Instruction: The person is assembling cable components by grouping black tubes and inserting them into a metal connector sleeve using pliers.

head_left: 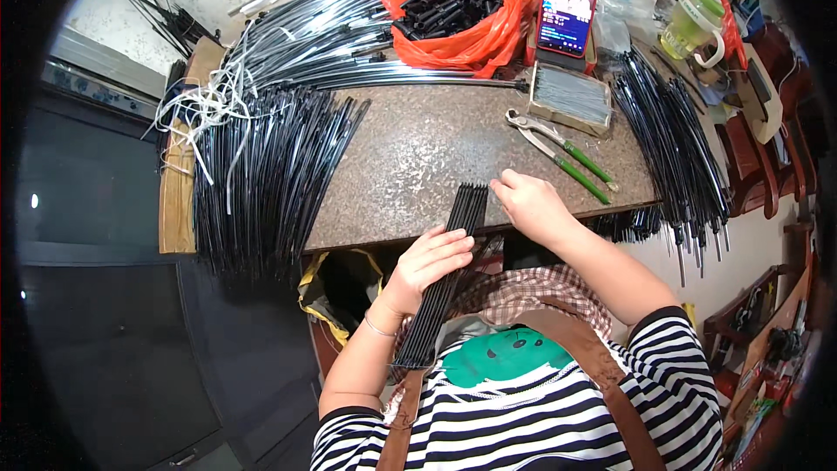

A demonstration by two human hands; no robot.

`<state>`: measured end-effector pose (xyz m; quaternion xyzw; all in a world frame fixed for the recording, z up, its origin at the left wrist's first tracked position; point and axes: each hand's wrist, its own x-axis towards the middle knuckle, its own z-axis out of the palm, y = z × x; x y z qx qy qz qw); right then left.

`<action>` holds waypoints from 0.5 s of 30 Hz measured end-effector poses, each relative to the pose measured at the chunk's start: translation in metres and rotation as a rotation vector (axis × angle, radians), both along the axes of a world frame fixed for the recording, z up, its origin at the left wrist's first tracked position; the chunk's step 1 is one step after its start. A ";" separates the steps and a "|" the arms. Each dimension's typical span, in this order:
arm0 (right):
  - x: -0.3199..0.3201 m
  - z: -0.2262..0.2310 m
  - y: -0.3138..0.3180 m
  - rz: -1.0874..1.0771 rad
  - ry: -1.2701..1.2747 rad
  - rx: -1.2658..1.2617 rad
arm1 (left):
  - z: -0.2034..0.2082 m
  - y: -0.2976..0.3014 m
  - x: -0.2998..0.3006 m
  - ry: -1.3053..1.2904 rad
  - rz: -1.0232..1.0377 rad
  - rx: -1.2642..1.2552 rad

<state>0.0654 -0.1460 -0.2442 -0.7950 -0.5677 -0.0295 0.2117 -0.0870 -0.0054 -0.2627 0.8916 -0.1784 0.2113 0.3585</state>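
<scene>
A flat row of thin black rods (429, 324) slants from my lap up over the front edge of the table, their pointed tips side by side. My left hand (427, 266) lies across the row with its fingers wrapped over it, holding the rods together; the thumb is hidden. Just right of the tips, my right hand (528, 202) is closed in a pinch, thumb and forefinger together. Whatever is between those fingertips is too small to make out. Green-handled pliers (562, 153) lie on the table beyond my right hand, beside an open box of thin grey pins (571, 96).
Bundles of black rods hang over the table's edge at left (261, 179) and right (676, 144). Behind are shiny rods (305, 30), an orange bag (514, 30) of black tubes, a lit phone (567, 4) and a green-lidded bottle (693, 24). White ties (214, 109) lie tangled at left.
</scene>
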 end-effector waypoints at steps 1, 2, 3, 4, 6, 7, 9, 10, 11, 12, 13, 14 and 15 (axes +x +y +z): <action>0.000 0.002 0.000 0.002 0.024 -0.032 | 0.000 0.000 0.000 -0.001 0.004 -0.002; -0.001 0.004 0.000 0.004 0.047 -0.064 | 0.002 -0.001 0.001 0.013 0.010 -0.018; 0.000 0.005 0.000 0.008 0.045 -0.064 | 0.003 -0.002 0.001 0.026 0.016 -0.034; 0.001 0.006 0.001 0.016 0.022 -0.053 | 0.005 -0.001 0.001 0.023 0.020 -0.034; 0.000 0.008 0.002 0.028 -0.004 -0.043 | 0.007 -0.002 0.000 0.026 0.023 -0.040; -0.001 0.008 0.004 -0.004 -0.014 -0.078 | 0.008 -0.002 0.000 0.023 0.028 -0.040; -0.001 0.007 0.005 -0.034 -0.031 -0.111 | 0.009 -0.002 0.000 0.042 0.014 -0.044; 0.000 0.006 0.004 -0.020 -0.041 -0.114 | 0.009 -0.002 0.001 0.037 0.018 -0.044; 0.000 0.006 0.004 -0.004 -0.050 -0.115 | 0.009 -0.002 0.001 0.046 0.015 -0.046; 0.001 0.007 0.005 0.003 -0.054 -0.113 | 0.009 -0.003 0.000 0.056 0.012 -0.048; 0.002 0.009 0.005 0.023 -0.056 -0.100 | 0.009 -0.002 0.000 0.053 0.018 -0.046; 0.003 0.010 0.005 0.038 -0.058 -0.087 | 0.008 -0.001 0.000 0.055 0.010 -0.046; 0.003 0.009 0.004 0.039 -0.062 -0.085 | 0.007 -0.001 0.000 0.057 0.001 -0.047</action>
